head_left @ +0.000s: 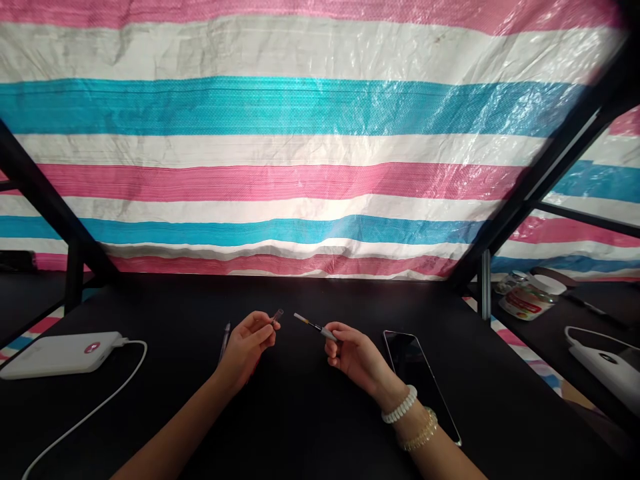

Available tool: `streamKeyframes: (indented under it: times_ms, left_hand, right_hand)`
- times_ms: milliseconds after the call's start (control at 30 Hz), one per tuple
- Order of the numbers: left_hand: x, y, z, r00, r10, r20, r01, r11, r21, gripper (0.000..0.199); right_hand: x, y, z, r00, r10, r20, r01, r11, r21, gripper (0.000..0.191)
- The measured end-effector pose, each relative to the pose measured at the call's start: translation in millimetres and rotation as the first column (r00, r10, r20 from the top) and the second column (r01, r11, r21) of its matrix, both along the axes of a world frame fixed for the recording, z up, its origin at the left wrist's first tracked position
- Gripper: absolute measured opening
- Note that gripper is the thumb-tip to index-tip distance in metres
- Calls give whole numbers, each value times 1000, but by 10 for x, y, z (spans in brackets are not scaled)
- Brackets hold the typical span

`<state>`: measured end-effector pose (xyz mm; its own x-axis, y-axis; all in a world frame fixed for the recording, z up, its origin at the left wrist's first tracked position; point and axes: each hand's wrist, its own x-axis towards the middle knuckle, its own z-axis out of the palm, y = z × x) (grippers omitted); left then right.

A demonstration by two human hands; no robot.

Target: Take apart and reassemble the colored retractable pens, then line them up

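Observation:
My left hand [253,347] is closed, with a small clear tube [278,314] poking out between thumb and fingers. Most of that tube is hidden in the hand. My right hand [353,353] pinches a slim pen part by its grey grip [329,333]; its thin shaft [311,324] points up and left, dark near the grip, then orange, with a whitish end. A short gap separates this end from the clear tube. Both hands are raised over the black table [295,413]. Beside my left hand lies a pen [225,341], partly covered by the hand.
Right of my right hand lies a dark-screened phone [423,380], its lower part beside the wrist. At far left is a white power bank [63,353] with a white cable [113,393]. Black frame bars [530,193] slant at both sides. A striped tarp [280,180] hangs behind.

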<state>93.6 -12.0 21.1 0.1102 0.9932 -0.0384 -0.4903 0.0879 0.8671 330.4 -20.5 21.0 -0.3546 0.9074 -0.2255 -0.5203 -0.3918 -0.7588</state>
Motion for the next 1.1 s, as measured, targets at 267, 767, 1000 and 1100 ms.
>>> streamKeyframes:
  times_ms: [267,767,1000,1100]
  left_hand:
    - [-5,-4,-18,1000,-24,-20,24,1000,3,25]
    - [-24,-1,-76,995,-79,-55,83,994,73,21]
    - [-27,2,-47,996,-86,-29,87,995,53,18]
    - [-24,16,-37,996,-85,-15,85,994,73,19]
  right_hand:
    - [1,-39,48,994,4,-107,2,998,59,27]
    - [-19,-88,98,996,77,36,-82,985,154,32]
    - [-4,-82,99,999,47,15,-49,987,150,32]
    - [-6,-82,111,999,45,0,-45,987,154,31]
